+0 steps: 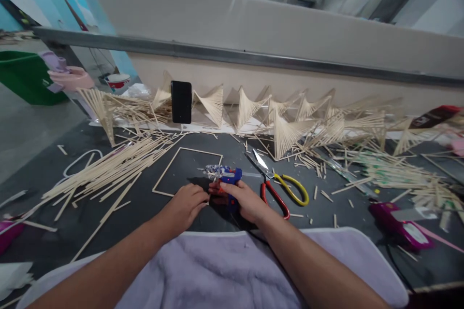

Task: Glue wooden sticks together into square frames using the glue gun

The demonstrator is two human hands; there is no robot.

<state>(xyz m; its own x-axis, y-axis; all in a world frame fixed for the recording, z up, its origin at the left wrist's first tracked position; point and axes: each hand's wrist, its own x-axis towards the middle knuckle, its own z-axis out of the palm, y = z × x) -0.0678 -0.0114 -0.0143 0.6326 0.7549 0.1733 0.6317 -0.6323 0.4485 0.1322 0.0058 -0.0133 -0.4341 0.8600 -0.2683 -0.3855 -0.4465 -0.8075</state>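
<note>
A square frame of thin wooden sticks lies on the dark tabletop. My left hand is closed over its near side, fingertips pressed together at the near right corner; the fingers hide the stick there. My right hand is wrapped around a blue hot glue gun, whose nozzle points left above the right part of the frame. A clear glue stick juts from the gun's back. Just right of the gun lie scissors with one red and one yellow handle, blades apart.
Loose sticks pile up at left, more at right. Several twisted stick models line the back by a partition. A black phone stands upright there. A magenta device lies at right; lilac cloth covers my lap.
</note>
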